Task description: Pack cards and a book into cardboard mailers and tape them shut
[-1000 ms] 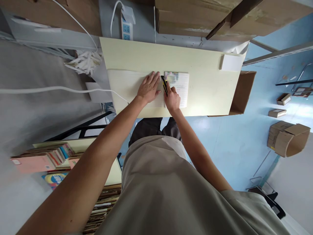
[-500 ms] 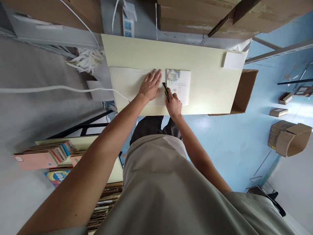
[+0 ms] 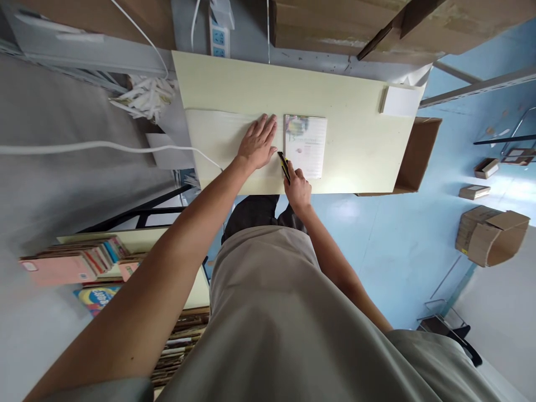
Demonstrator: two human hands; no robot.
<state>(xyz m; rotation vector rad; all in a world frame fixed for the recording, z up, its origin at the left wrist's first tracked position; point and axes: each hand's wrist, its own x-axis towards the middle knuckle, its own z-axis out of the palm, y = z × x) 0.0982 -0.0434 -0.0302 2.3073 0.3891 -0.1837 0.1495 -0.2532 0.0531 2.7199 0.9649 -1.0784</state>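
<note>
My left hand (image 3: 257, 146) lies flat with its fingers stretched out on a pale sheet (image 3: 221, 129) on the table (image 3: 355, 128). A yellow and black utility knife (image 3: 284, 166) is gripped in my right hand (image 3: 298, 187), its tip pointing away from me. The knife is at the left edge of a book (image 3: 309, 146) with a printed light page facing up. Whether the blade touches the sheet or the book I cannot tell. The hands are a short way apart, with the knife tip close to my left thumb.
A white block (image 3: 400, 101) sits at the table's far right corner. Behind the table are a power strip (image 3: 218, 39) and cardboard boxes (image 3: 326, 28). A white cable (image 3: 104, 146) reaches the left side. Paper scraps (image 3: 146, 96) and stacked books (image 3: 62, 269) are at left.
My right hand has drawn the knife a little toward me along the book's left edge. My left hand stays flat in nearly the same place.
</note>
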